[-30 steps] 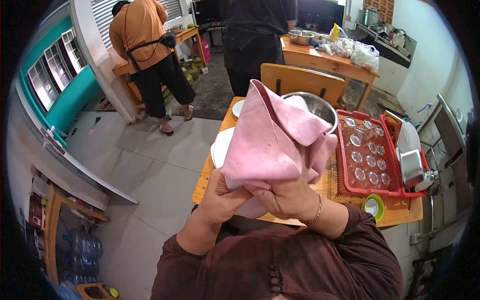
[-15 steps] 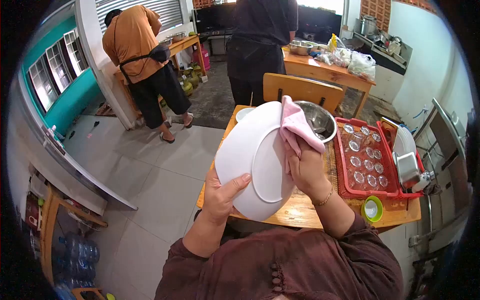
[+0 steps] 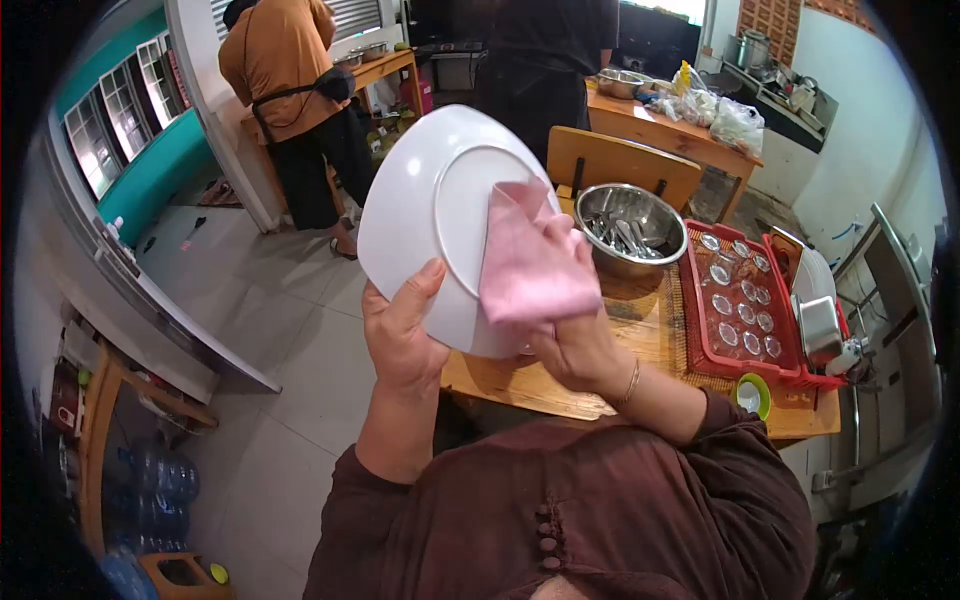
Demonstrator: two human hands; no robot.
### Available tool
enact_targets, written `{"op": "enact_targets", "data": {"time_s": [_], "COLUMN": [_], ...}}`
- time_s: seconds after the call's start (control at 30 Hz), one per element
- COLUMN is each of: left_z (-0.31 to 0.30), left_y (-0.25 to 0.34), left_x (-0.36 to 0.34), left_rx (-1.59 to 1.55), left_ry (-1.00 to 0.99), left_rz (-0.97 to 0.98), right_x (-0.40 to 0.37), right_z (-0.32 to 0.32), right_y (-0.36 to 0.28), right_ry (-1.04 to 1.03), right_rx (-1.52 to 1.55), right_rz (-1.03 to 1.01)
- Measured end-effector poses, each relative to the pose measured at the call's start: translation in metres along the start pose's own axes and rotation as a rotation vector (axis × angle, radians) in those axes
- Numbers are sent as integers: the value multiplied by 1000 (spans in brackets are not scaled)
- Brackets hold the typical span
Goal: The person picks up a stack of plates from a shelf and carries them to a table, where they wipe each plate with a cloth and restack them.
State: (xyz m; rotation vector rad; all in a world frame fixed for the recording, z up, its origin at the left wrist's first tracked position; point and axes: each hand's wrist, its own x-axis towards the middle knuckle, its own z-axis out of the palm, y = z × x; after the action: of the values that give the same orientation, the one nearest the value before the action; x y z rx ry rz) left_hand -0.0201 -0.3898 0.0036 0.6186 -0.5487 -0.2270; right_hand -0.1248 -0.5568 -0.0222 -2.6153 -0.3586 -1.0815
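A large white plate (image 3: 408,210) is held up before me, its underside with the raised ring facing me. My left hand (image 3: 405,325) grips its lower left edge, thumb lying on the underside. Folded over in my right hand (image 3: 575,345) is a pink cloth (image 3: 535,265), pressed against the right part of the plate's underside. The cloth covers most of those fingers. Behind the plate stands the wooden table (image 3: 620,345), partly hidden by it.
On the table, a steel bowl (image 3: 632,225) holds cutlery. A red basket (image 3: 700,330) with several upturned glasses stands right of it, a green-rimmed cup (image 3: 762,397) in front. A wooden chair (image 3: 625,170) is behind the table. Two people stand farther back; plastic bags (image 3: 735,125) lie on another table.
The plate has risen and moved left, turning in my hands. My right hand has brought the cloth from the plate's upper right edge onto its underside. The steel bowl now shows fully.
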Motion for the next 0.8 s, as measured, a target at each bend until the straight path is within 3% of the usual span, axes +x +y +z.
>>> {"op": "enact_targets", "data": {"time_s": [0.03, 0.07, 0.13, 0.23, 0.4, 0.47, 0.53, 0.63, 0.67, 0.8], "left_z": [-2, 1, 10, 12, -4, -11, -11, -12, -9, 3], "left_y": [1, 2, 6, 9, 0, -3, -6, -13, -17, -32], "left_x": [-2, -6, -14, -31, -50, -51, -49, -42, -40, -35], "left_rx": [-8, -33, -87, -7, -27, -58, -90, -93, -95, -85], "left_ry": [-9, -35, -88, -96, -87, -39, 42, 16, 11, -23], "left_rz": [-5, -27, -62, -142, -123, -114, -105, -144, -157, -215], "right_x": [7, 20, 22, 21, 9, 0, -7, -16, -20, -52], "right_z": [-7, -14, -18, -23, -31, -36, -45, -78, -85, -131], "right_y": [-2, -7, -4, 7, -16, -20, -19, -30, -31, -12], "right_ry": [48, 121, 70, 217, 102, 40, 149, 369, 542, 769], "right_rx": [-55, 174, 44, 17, -130, 1, 262, 551, 721, 1125], "right_rz": [8, 97, 274, 249, 135, 69, 122, 301, 429, 562]}}
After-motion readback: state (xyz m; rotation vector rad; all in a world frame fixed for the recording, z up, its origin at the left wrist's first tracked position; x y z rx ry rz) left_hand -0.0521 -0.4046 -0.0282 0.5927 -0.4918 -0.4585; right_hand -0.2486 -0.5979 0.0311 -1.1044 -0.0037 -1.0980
